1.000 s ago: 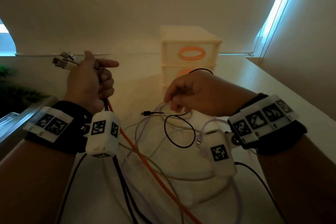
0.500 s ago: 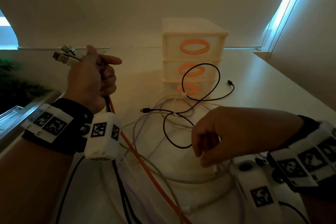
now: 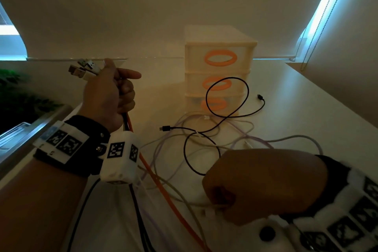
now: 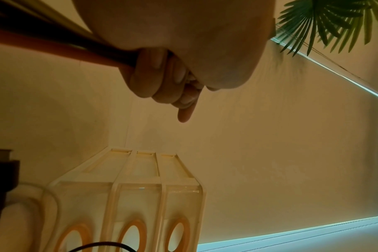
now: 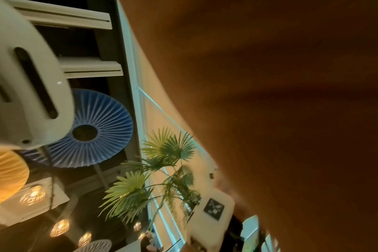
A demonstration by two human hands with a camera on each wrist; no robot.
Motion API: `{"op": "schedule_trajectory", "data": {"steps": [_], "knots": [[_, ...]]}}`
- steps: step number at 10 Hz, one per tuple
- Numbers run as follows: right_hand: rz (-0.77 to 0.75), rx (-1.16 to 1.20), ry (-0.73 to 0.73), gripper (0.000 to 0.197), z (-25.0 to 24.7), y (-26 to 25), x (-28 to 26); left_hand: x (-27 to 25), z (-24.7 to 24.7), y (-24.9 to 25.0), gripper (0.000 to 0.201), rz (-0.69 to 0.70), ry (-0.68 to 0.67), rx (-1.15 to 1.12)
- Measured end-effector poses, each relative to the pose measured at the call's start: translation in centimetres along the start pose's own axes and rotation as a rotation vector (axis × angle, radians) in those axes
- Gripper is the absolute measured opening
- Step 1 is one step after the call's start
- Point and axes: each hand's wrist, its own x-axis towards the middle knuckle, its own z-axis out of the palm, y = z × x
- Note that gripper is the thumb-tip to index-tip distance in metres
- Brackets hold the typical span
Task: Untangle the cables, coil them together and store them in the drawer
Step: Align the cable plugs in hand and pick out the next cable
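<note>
A pale table [image 3: 306,108] carries everything. Toward its far edge stands a three-drawer unit [image 3: 219,47] with orange ring handles, all drawers closed. A loose tangle of cables [image 3: 204,143] spreads across the middle of the table in front of the unit, a thin black cable [image 3: 227,118] looping up before the lower drawers. The left hand [image 3: 108,96], raised over the left side, grips a bundle of cable ends, forefinger straight, USB plugs [image 3: 86,69] sticking out above, an orange cable [image 3: 163,188] trailing toward the near edge. The right hand [image 3: 263,186], near that edge, has its fingers curled round a pale cable [image 3: 216,205].
</note>
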Motion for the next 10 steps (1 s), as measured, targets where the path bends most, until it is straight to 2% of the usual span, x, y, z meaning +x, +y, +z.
{"op": "schedule_trajectory", "data": {"steps": [1,2,3,4,6,8,10], "knots": [[0.066,0.098,0.059,0.016,-11.6,-2.2,4.0,0.1,0.0,0.0,0.064,0.002,-0.001,0.002],[0.093,0.377,0.037,0.025,-12.9,-1.5,5.1,0.1,0.1,0.0,0.064,0.008,0.002,-0.006],[-0.009,0.617,-0.004,0.030,-11.8,-0.7,4.9,0.1,0.0,0.1,0.063,0.016,0.003,-0.016],[-0.043,0.657,0.037,0.022,-12.4,-0.2,5.2,0.1,-0.2,0.2,0.063,0.018,0.003,-0.029],[0.015,0.472,0.074,0.017,-12.1,-0.5,5.6,0.2,-0.2,0.1,0.063,0.018,-0.003,-0.043],[0.021,0.389,0.108,0.029,-12.3,-1.0,5.5,0.1,-0.1,-0.1,0.063,0.034,-0.007,-0.040],[0.052,0.325,0.205,0.022,-11.9,-0.6,5.9,0.0,0.0,0.0,0.062,0.040,-0.008,-0.040]]}}
